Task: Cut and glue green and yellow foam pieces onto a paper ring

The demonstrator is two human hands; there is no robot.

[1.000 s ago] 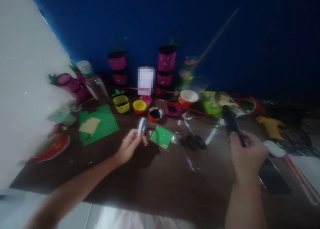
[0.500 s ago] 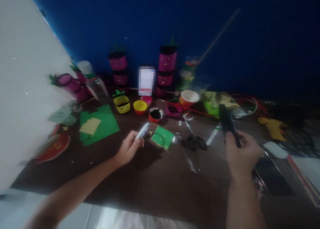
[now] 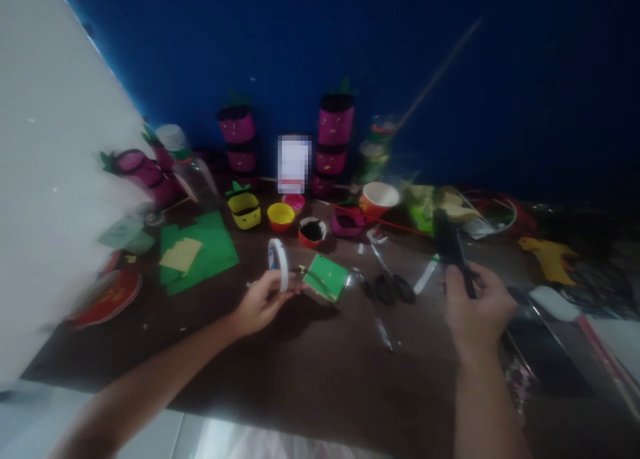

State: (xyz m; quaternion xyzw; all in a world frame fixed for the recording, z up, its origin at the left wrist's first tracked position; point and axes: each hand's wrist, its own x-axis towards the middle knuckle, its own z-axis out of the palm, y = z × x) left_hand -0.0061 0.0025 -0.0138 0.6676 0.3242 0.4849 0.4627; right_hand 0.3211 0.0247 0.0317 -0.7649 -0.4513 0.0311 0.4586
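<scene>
My left hand [image 3: 263, 304] pinches a white tape roll [image 3: 283, 265] with some blue on its inner side, held upright above the table. Just right of it lies a green square piece [image 3: 326, 277] with small pale bits on it. My right hand [image 3: 480, 309] is wrapped round a long black object [image 3: 450, 242]; blur hides its exact kind. Between the hands rest black-handled scissors [image 3: 395, 287], another dark-handled metal tool [image 3: 373, 312] and a white-and-green strip-like tool [image 3: 427, 274].
Small cups stand at the middle: a yellow one [image 3: 281, 215] and a red-black one [image 3: 311, 232]. Purple stacked figures [image 3: 336, 125] and a lit phone [image 3: 294, 164] line the blue wall. Green sheets [image 3: 220, 249] lie left. A yellow glue gun [image 3: 549, 255] and dark phone [image 3: 547, 345] lie right.
My left hand has turned the tape roll, so its ring shape now shows upright instead of lying nearly edge-on. My right hand with the black object has shifted slightly left.
</scene>
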